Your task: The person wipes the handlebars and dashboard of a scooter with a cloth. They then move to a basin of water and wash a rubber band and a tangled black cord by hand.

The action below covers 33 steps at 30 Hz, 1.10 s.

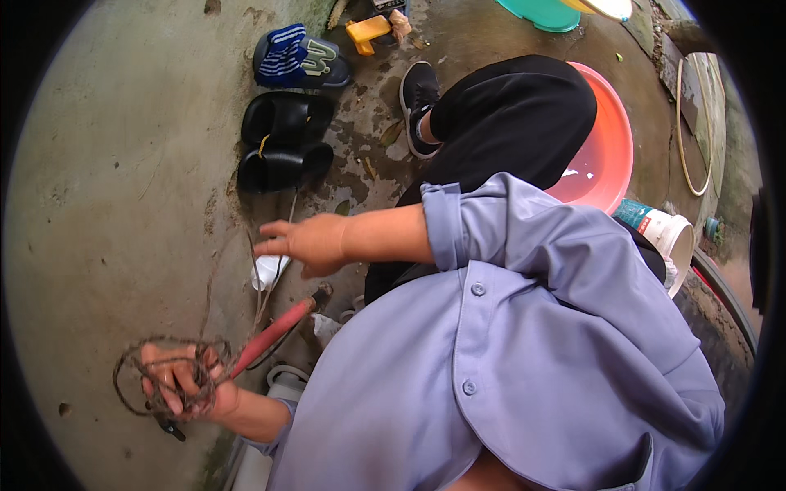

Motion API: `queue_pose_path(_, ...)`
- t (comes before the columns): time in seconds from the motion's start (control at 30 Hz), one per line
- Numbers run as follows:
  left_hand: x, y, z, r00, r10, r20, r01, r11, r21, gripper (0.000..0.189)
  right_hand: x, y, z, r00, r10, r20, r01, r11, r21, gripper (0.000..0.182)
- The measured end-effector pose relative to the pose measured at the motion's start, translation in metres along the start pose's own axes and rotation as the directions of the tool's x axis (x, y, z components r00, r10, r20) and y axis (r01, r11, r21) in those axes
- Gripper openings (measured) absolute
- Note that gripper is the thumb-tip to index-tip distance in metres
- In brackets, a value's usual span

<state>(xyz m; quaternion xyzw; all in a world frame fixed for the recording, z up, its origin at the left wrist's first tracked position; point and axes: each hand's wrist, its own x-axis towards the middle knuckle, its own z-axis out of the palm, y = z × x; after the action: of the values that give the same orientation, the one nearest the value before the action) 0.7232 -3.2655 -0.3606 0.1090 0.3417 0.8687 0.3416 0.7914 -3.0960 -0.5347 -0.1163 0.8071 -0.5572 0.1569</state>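
My left hand (184, 380) is at the lower left, with loops of brown twine (126, 368) wrapped around and between its bent fingers. Strands run from it up towards my right hand (304, 245), which reaches leftward, palm down and fingers spread. The strands pass by its fingers; whether they touch is unclear. Beneath them lies a white object (267, 273), partly hidden. A red-pink rod (276, 331) slants beside the twine, its lower end near my left wrist. A small black item (172, 428) shows below my left hand.
Black slippers (285, 166) and a grey slipper (338, 64) with a blue striped cloth (282, 55) line the concrete wall. A pink basin (620, 135) stands beyond my knee, near a white bucket (675, 245). A green basin (546, 18) and hose (681, 129) are farther off.
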Motion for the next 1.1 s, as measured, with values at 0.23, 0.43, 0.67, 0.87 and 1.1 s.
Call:
queue_pose_path(0.23, -0.004, 0.029, -0.025, 0.963, 0.206, -0.172, -0.204, 0.978, 0.029, 0.016, 0.001, 0.011, 0.017, 0.945, 0.119, 0.306, -0.108, 0.993, -0.052, 0.031)
queue_pose_path(0.43, -0.004, 0.02, -0.013, 0.999, 0.004, -0.033, -0.009, 0.989, -0.146, 0.016, 0.003, 0.005, 0.039, 0.975, -0.05, -0.218, 0.057, 0.998, 0.023, 0.057)
queue_pose_path(0.67, -0.015, 0.056, -0.028, 0.989, 0.148, 0.003, -0.146, 0.981, -0.13, 0.014, 0.006, -0.032, 0.029, 0.92, -0.115, 0.375, 0.092, 0.993, 0.078, 0.051)
queue_pose_path(0.87, -0.009, 0.075, 0.005, 0.78, 0.6, 0.178, -0.418, 0.288, 0.861, 0.02, -0.005, -0.017, 0.023, 0.986, -0.02, 0.168, -0.023, 0.969, 0.246, 0.041)
queue_pose_path(1.1, 0.014, 0.067, 0.03, 0.799, 0.597, -0.078, -0.216, 0.406, 0.888, 0.022, 0.005, -0.034, -0.029, 0.971, -0.121, -0.208, 0.185, 0.928, 0.324, 0.019)
